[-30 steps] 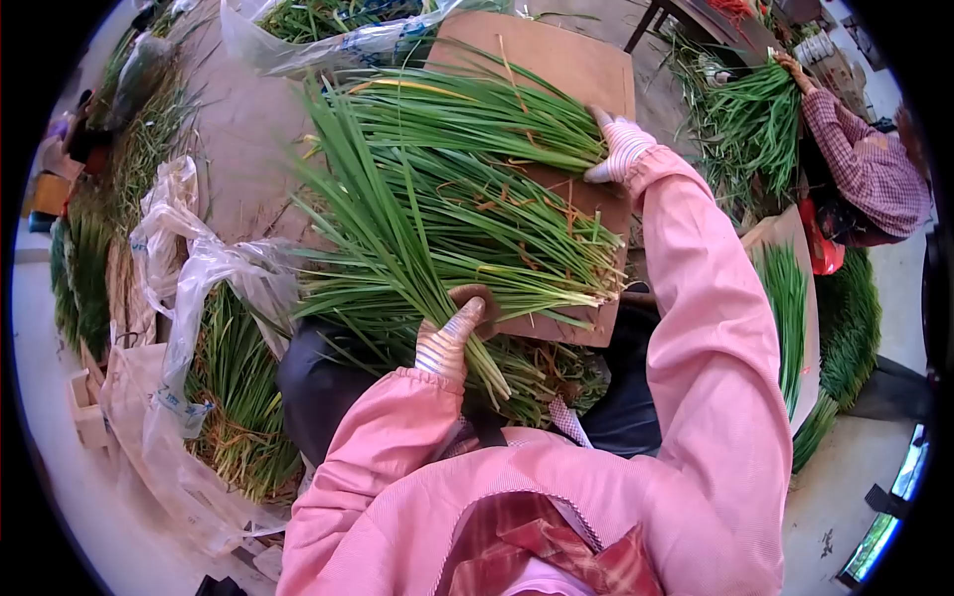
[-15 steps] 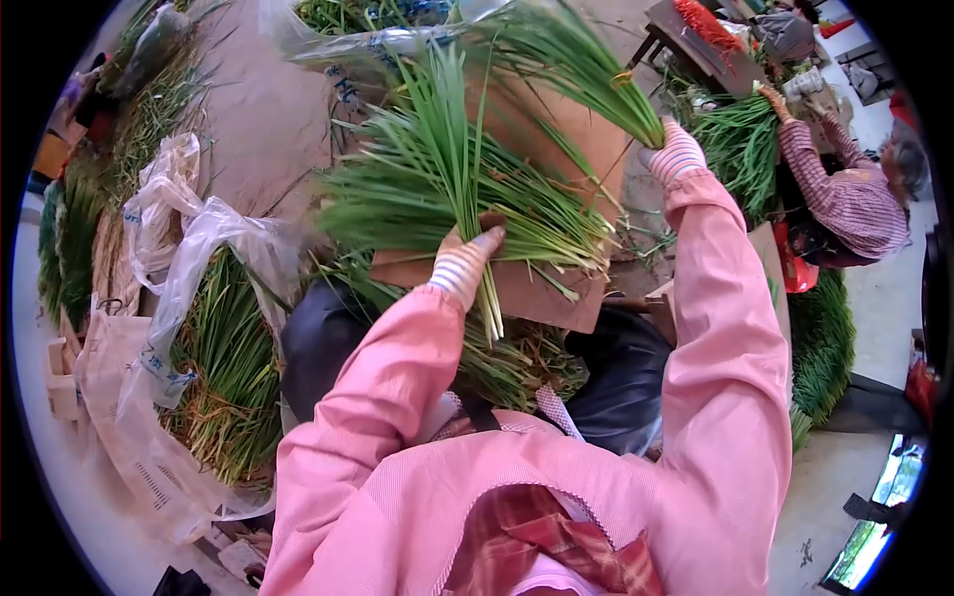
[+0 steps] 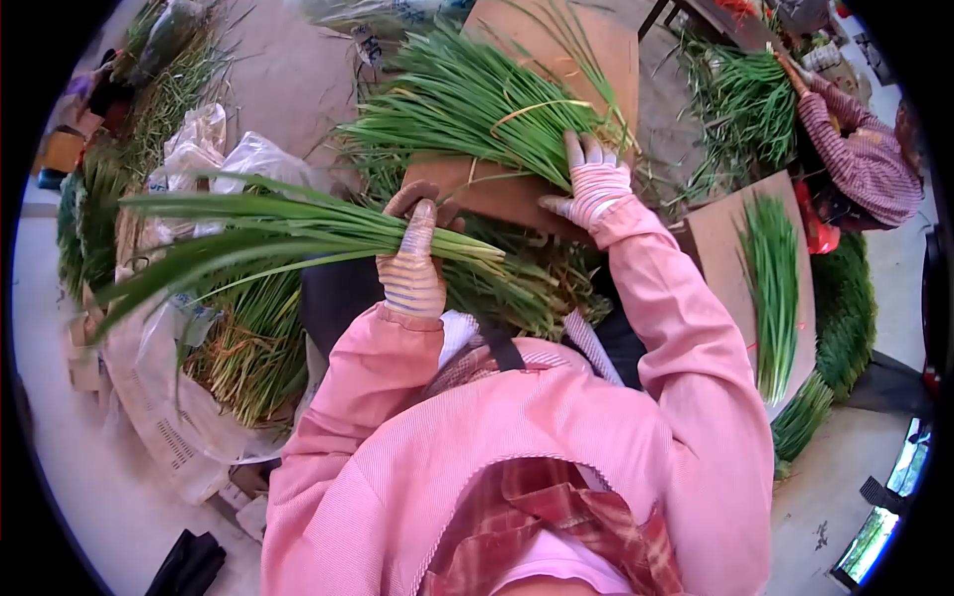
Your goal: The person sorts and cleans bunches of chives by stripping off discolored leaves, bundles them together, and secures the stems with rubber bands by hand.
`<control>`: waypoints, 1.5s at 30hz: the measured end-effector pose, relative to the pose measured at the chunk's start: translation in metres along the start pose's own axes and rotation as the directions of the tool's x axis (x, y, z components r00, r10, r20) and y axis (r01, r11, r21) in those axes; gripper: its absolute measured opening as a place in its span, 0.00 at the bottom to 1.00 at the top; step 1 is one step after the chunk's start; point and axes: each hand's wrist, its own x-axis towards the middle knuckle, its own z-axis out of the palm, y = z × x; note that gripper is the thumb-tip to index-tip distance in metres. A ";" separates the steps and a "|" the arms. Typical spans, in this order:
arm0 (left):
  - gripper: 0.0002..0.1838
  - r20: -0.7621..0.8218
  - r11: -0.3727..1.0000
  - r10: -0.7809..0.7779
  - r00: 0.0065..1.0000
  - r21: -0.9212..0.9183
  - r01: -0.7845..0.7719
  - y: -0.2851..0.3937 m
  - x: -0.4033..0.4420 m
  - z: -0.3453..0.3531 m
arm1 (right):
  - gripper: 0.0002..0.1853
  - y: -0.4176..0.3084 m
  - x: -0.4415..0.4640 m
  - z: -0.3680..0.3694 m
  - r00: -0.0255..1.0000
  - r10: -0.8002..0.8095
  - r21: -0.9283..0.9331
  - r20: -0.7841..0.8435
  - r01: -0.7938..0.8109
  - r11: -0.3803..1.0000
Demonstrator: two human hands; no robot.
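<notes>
Greens (image 3: 268,230) are clenched in the left hand (image 3: 412,253), thumb over the stalks, leaves sticking way out to the left. Right hand (image 3: 593,184) is on the stalk end of a bigger pile (image 3: 467,104) on the board (image 3: 477,192), can't tell if it's gripping. Another bundle (image 3: 771,288) lies off right on a second board (image 3: 717,233).

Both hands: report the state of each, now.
Left hand: closed on a bunch of long-leaved greens.
Right hand: fingers against the pile of greens; whether it grips cannot be told.
</notes>
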 end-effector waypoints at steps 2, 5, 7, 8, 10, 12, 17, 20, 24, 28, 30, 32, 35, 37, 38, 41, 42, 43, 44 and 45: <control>0.14 -0.002 1.000 -0.014 1.000 0.017 0.014 0.001 -0.004 -0.012 | 0.47 0.010 -0.003 -0.015 0.995 -0.050 0.286 0.091 0.022 0.958; 0.14 -0.007 0.999 -0.049 0.999 -0.005 0.049 -0.006 -0.005 -0.020 | 0.39 0.039 -0.005 -0.015 0.970 -0.076 0.784 0.233 -0.141 0.605; 0.16 0.084 0.972 0.000 0.996 0.235 -0.020 -0.015 -0.005 -0.016 | 0.33 0.052 0.001 -0.002 0.987 -0.029 0.654 0.159 -0.084 0.752; 0.18 0.112 0.950 0.027 0.993 0.305 -0.061 -0.020 -0.006 -0.012 | 0.30 0.054 0.004 0.003 0.976 0.007 0.557 0.216 -0.129 0.821; 0.20 0.221 0.877 0.158 0.962 0.416 -0.240 -0.025 -0.006 -0.009 | 0.21 0.063 0.011 0.011 0.978 0.026 0.494 0.206 -0.127 0.860; 0.22 0.248 0.850 0.244 0.937 0.410 -0.330 -0.013 -0.004 0.002 | 0.17 0.089 0.029 0.029 0.964 0.247 0.475 0.095 -0.262 0.840; 0.13 0.314 0.998 0.021 0.949 -0.062 -0.002 0.021 0.006 -0.014 | 0.09 0.130 0.031 -0.012 0.908 0.391 0.741 -0.151 -0.157 0.653; 0.12 0.289 0.970 -0.115 0.950 -0.174 0.170 0.011 0.005 -0.020 | 0.08 0.090 -0.004 -0.022 0.963 0.182 0.822 -0.197 0.061 0.567; 0.10 0.252 0.951 -0.224 0.941 -0.156 0.268 -0.008 -0.008 -0.006 | 0.15 0.039 -0.028 -0.022 0.958 -0.180 0.274 -0.222 0.239 0.932; 0.10 0.217 0.963 -0.252 0.943 -0.040 0.266 -0.015 -0.020 0.009 | 0.17 0.014 -0.014 -0.002 0.993 -0.116 0.108 -0.013 0.117 0.987; 0.10 0.139 0.972 -0.215 0.967 -0.066 0.225 -0.011 -0.022 0.010 | 0.18 0.022 -0.004 0.006 1.000 -0.020 0.195 -0.011 0.022 0.981; 0.10 0.068 0.974 -0.198 0.978 -0.094 0.204 -0.009 -0.019 0.004 | 0.16 0.046 0.011 0.015 0.993 0.065 0.314 -0.098 -0.031 0.949; 0.09 -0.029 0.958 -0.256 0.966 -0.140 0.250 -0.009 -0.015 -0.010 | 0.11 0.054 0.000 -0.009 0.905 0.145 0.376 -0.401 0.018 0.927; 0.09 -0.038 0.947 -0.285 0.958 -0.165 0.275 -0.013 -0.016 -0.011 | 0.09 0.056 -0.009 0.006 0.963 -0.044 0.473 -0.267 0.171 0.864; 0.09 -0.045 0.936 -0.308 0.950 -0.192 0.295 -0.015 -0.016 -0.010 | 0.07 0.034 -0.032 -0.010 0.978 -0.042 0.447 -0.206 0.132 0.885; 0.09 0.020 0.934 -0.342 0.939 -0.104 0.342 -0.024 -0.021 -0.003 | 0.13 0.020 -0.051 0.009 0.987 -0.131 0.367 -0.091 0.156 0.917; 0.10 0.042 0.939 -0.331 0.943 -0.080 0.334 -0.025 -0.023 0.001 | 0.13 0.017 -0.050 0.013 0.987 -0.135 0.367 -0.089 0.159 0.916; 0.10 0.046 0.947 -0.312 0.949 -0.066 0.314 -0.023 -0.027 0.007 | 0.16 0.014 -0.048 0.018 0.995 -0.096 0.283 -0.022 0.099 0.954; 0.10 0.067 0.954 -0.294 0.953 -0.036 0.297 -0.024 -0.029 0.008 | 0.18 0.012 -0.045 0.022 0.998 -0.048 0.195 0.038 0.040 0.980; 0.11 0.094 0.961 -0.277 0.956 -0.002 0.278 -0.023 -0.028 0.008 | 0.18 0.012 -0.041 0.024 0.999 -0.043 0.204 0.030 0.036 0.978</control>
